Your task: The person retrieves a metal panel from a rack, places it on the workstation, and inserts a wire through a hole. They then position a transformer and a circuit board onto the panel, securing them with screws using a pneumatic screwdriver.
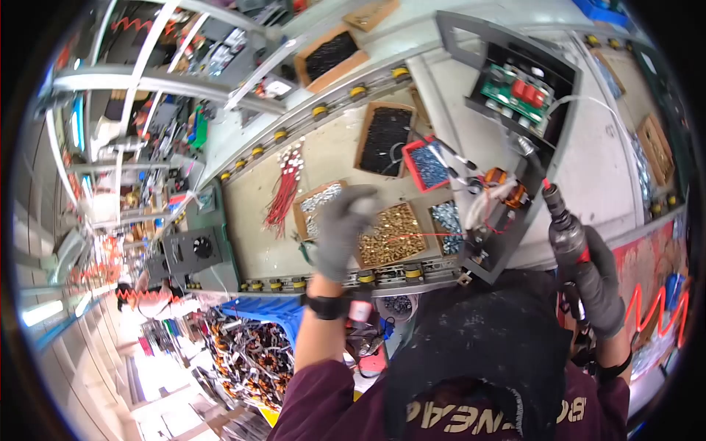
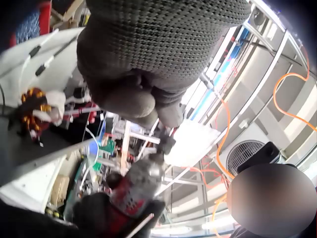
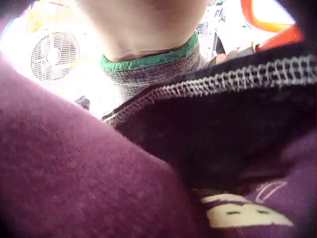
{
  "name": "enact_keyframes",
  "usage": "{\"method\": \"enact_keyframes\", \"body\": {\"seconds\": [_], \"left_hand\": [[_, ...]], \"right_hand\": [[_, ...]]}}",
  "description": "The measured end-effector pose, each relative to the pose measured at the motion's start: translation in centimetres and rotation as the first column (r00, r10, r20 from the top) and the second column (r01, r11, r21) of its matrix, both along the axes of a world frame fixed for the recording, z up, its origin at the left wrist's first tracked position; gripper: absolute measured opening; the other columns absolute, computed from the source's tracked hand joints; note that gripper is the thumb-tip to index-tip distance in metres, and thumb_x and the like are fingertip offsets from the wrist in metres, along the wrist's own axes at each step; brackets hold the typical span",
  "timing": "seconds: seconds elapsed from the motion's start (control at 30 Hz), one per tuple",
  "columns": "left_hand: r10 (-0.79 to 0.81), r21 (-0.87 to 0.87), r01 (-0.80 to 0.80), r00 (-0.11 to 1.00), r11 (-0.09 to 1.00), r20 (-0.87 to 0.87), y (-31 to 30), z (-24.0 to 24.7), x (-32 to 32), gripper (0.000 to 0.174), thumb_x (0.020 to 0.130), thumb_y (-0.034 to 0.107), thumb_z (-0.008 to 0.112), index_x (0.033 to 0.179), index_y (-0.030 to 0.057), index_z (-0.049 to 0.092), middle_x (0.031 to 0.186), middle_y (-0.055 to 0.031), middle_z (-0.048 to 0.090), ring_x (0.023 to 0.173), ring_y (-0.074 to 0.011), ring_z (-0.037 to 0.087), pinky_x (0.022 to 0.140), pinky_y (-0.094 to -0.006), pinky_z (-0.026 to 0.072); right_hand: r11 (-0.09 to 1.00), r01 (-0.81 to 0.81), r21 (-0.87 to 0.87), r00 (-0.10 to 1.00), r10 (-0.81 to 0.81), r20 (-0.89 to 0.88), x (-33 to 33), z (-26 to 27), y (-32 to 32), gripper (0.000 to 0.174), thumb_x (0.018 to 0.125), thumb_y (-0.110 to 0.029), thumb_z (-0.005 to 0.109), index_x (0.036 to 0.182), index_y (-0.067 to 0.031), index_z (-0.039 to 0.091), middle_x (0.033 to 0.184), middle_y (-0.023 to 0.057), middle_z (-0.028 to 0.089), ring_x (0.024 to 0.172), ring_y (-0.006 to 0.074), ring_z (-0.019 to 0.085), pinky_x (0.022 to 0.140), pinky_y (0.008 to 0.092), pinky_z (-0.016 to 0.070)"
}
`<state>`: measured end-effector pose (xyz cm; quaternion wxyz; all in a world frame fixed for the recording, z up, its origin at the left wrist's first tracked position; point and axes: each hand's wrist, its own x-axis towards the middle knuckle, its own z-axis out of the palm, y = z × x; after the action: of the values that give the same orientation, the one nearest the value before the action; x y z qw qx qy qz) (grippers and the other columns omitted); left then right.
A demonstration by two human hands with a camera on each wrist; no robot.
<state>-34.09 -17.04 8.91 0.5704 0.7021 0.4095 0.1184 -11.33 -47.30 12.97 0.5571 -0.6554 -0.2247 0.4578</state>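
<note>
The grey-gloved left hand (image 1: 342, 231) is over the near side of the parts boxes, between the box of silver pieces (image 1: 320, 202) and the box of brass-coloured pieces (image 1: 393, 235). In the left wrist view its fingers (image 2: 131, 101) are curled with the tips close together; nothing can be made out between them. The gloved right hand (image 1: 607, 283) grips a dark power screwdriver (image 1: 570, 239), whose red-tipped end is near the open dark metal housing (image 1: 515, 220). This housing holds a green circuit board (image 1: 515, 95) and orange coils (image 1: 506, 187). Fabric blocks most of the right wrist view.
Bordering the work surface is a roller rail (image 1: 320, 112). A box of black pieces (image 1: 384, 140), a red tray (image 1: 426, 163) and red wires (image 1: 283, 191) lie on it. A blue bin (image 1: 283, 312) stands near the body; an orange coiled hose (image 1: 658, 312) hangs at right.
</note>
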Motion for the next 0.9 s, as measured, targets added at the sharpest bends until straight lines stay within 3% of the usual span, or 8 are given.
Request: {"method": "enact_keyframes", "body": {"seconds": [0.1,0.23,0.3,0.37,0.5,0.63,0.7,0.9], "left_hand": [[0.150,0.684,0.326,0.829,0.652,-0.538,4.2,-3.0,-4.1,0.049,0.083,0.020,0.065,0.126,0.0011,0.053,0.115,-0.0123,0.062,0.106,-0.0216,0.058,0.088,-0.0328,0.0472],[-0.078,0.648,0.264,0.950,0.715,-0.301,0.8,0.2,4.0,0.045,0.081,0.027,0.068,0.119,0.0056,0.057,0.114,-0.0143,0.060,0.107,-0.0315,0.058,0.089,-0.0379,0.0471],[-0.305,0.779,0.361,0.925,0.512,-0.228,-2.2,2.9,10.1,0.036,0.081,0.024,0.068,0.112,0.0060,0.061,0.111,-0.0130,0.061,0.102,-0.0300,0.060,0.085,-0.0373,0.0484],[-0.525,0.728,0.547,0.796,0.414,-0.300,-4.8,4.1,15.2,0.031,0.078,0.020,0.069,0.106,0.0068,0.064,0.108,-0.0116,0.061,0.099,-0.0296,0.061,0.082,-0.0371,0.0493],[-0.639,0.605,0.767,0.358,-0.214,-0.680,-7.9,2.5,22.0,0.042,0.074,0.025,0.070,0.111,0.0078,0.061,0.105,-0.0113,0.062,0.100,-0.0306,0.060,0.081,-0.0386,0.0496],[-0.552,0.265,0.909,0.047,-0.322,-0.833,-7.0,-1.6,25.0,0.043,0.074,0.029,0.067,0.111,0.0095,0.060,0.106,-0.0104,0.063,0.098,-0.0290,0.061,0.081,-0.0410,0.0494],[-0.398,-0.332,0.932,-0.362,-0.143,-0.843,-8.1,-1.5,27.8,0.044,0.080,0.035,0.062,0.114,0.0081,0.059,0.104,-0.0137,0.064,0.095,-0.0308,0.063,0.080,-0.0407,0.0502],[-0.509,-0.269,0.888,-0.438,-0.372,-0.741,-7.3,-5.6,27.0,0.032,0.076,0.023,0.063,0.105,0.0100,0.064,0.090,-0.0157,0.066,0.078,-0.0340,0.064,0.066,-0.0414,0.0523]], "right_hand": [[0.984,0.165,-0.072,0.986,-0.163,0.021,1.4,-2.0,-3.6,0.083,0.075,-0.071,0.059,0.116,0.0013,0.051,0.082,0.0009,0.053,0.074,0.0081,0.047,0.064,0.0235,0.0386],[0.955,0.295,-0.012,0.949,-0.295,-0.115,3.0,-4.0,-7.3,0.086,0.065,-0.064,0.074,0.116,0.0012,0.051,0.083,0.0011,0.052,0.074,0.0083,0.047,0.064,0.0229,0.0387],[0.966,0.210,-0.151,0.957,-0.235,-0.171,3.8,-5.1,-8.8,0.078,0.060,-0.046,0.083,0.113,0.0008,0.051,0.082,0.0005,0.052,0.071,0.0080,0.047,0.062,0.0223,0.0389],[0.944,0.257,-0.207,0.945,-0.290,-0.153,4.0,-7.1,-10.0,0.069,0.057,-0.031,0.086,0.109,-0.0010,0.053,0.082,0.0010,0.053,0.069,0.0099,0.049,0.062,0.0245,0.0421],[0.938,0.056,-0.342,0.996,-0.030,0.081,5.4,-10.4,-11.3,0.063,0.059,-0.028,0.085,0.108,-0.0043,0.054,0.079,0.0098,0.060,0.074,0.0208,0.062,0.068,0.0357,0.0487],[0.896,-0.131,-0.425,0.967,0.209,0.143,6.8,-13.2,-11.0,0.066,0.062,-0.038,0.082,0.112,-0.0052,0.054,0.081,0.0174,0.064,0.080,0.0362,0.063,0.071,0.0408,0.0478],[0.844,-0.244,-0.478,0.894,0.387,0.228,7.1,-14.5,-10.7,0.067,0.065,-0.045,0.078,0.114,-0.0060,0.053,0.079,0.0175,0.064,0.080,0.0372,0.063,0.073,0.0429,0.0469],[0.797,-0.329,-0.506,0.863,0.472,0.182,8.7,-15.7,-9.7,0.065,0.067,-0.050,0.073,0.113,-0.0081,0.053,0.079,0.0172,0.064,0.081,0.0370,0.062,0.074,0.0448,0.0462]]}}
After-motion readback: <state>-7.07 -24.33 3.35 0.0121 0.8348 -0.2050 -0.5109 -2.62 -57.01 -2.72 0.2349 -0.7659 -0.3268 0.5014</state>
